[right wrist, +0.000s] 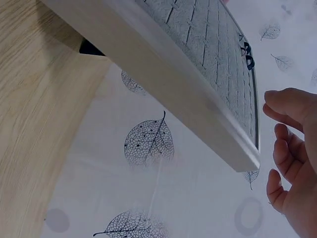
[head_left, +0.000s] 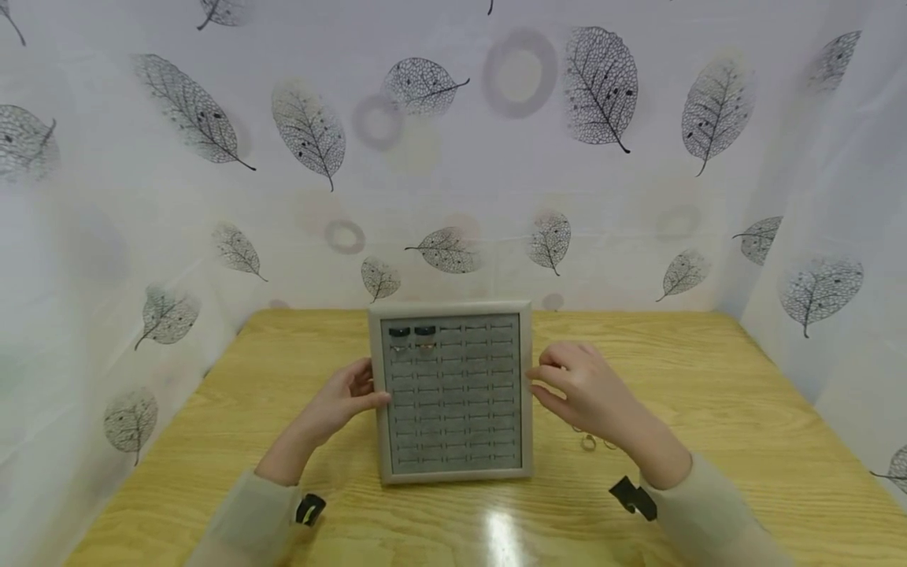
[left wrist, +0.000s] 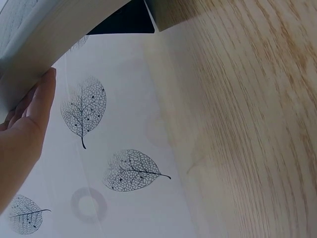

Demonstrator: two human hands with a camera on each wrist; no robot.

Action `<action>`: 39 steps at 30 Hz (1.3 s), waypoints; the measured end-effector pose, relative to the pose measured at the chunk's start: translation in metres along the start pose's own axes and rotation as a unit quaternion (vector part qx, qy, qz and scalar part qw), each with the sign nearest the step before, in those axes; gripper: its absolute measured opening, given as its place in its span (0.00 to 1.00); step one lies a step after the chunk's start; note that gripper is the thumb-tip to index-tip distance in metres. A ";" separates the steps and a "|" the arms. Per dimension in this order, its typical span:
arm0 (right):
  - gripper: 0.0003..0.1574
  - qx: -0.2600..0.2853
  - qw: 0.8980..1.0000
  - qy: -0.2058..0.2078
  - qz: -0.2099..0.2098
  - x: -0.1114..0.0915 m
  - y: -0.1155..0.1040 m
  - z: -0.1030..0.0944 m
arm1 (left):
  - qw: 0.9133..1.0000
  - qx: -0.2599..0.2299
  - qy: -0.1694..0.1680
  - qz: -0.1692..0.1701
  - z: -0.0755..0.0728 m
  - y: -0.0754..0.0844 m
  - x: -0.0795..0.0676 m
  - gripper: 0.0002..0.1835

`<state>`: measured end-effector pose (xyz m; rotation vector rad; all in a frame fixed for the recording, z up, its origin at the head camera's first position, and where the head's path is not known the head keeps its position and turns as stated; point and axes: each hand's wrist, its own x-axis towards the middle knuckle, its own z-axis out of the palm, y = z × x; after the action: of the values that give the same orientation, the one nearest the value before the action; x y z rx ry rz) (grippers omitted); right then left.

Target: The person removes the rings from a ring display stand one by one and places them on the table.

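A ring display board (head_left: 453, 394) with a pale frame and grey slotted padding stands upright on the table. Two dark rings (head_left: 412, 331) sit in its top row at the left, with two thinner rings (head_left: 413, 346) below them. My left hand (head_left: 347, 402) grips the board's left edge, thumb on the front and fingers behind. My right hand (head_left: 584, 390) is beside the right edge, its fingers loosely bent. In the right wrist view the right hand's fingers (right wrist: 287, 153) are apart from the frame, with nothing visibly held.
Several loose rings (head_left: 588, 442) lie on the wooden table (head_left: 708, 394) under my right wrist, partly hidden. A dark support (left wrist: 129, 22) shows behind the board. Leaf-printed cloth (head_left: 453, 157) encloses the back and sides.
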<state>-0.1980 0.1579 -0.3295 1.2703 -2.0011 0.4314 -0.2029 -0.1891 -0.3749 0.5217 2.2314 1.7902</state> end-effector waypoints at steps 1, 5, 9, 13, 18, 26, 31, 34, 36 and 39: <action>0.27 0.002 1.000 0.005 -0.004 0.003 0.000 0.001 | 1.000 0.001 -0.001 0.000 0.000 0.000 0.000 0.35; 0.11 0.012 0.999 0.021 -0.023 0.014 0.000 0.006 | 1.000 0.001 -0.002 0.000 0.000 0.000 0.000 0.34; 0.08 0.021 0.999 0.023 -0.026 0.025 -0.001 0.010 | 1.000 -0.001 0.001 -0.002 0.000 0.000 0.000 0.35; 0.09 0.029 0.999 0.027 -0.022 0.033 -0.001 0.014 | 1.000 0.005 0.004 -0.003 0.000 0.002 0.001 0.35; 0.08 0.036 0.998 0.041 -0.025 0.042 0.001 0.022 | 1.000 0.006 0.004 -0.001 0.000 0.003 0.002 0.36; 0.06 0.037 0.996 0.075 -0.030 0.059 -0.002 0.032 | 1.000 0.010 0.003 -0.006 0.000 0.002 -0.001 0.36; 0.08 0.027 0.996 0.084 -0.026 0.073 -0.005 0.036 | 1.000 0.012 0.003 -0.004 0.001 0.002 -0.002 0.35; 0.06 0.021 0.996 0.088 -0.023 0.082 -0.006 0.041 | 1.000 0.010 0.004 -0.004 0.001 0.003 -0.001 0.35; 0.06 0.020 0.996 0.084 -0.021 0.088 -0.005 0.044 | 1.000 0.010 0.002 -0.003 0.001 0.003 -0.001 0.36; 0.07 0.027 0.997 0.068 -0.017 0.094 -0.005 0.050 | 1.000 0.005 0.000 -0.006 0.001 0.004 -0.001 0.36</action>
<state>-0.2375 0.0640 -0.2966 1.2717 -1.8622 0.5439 -0.2011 -0.1877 -0.3713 0.5099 2.2403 1.7749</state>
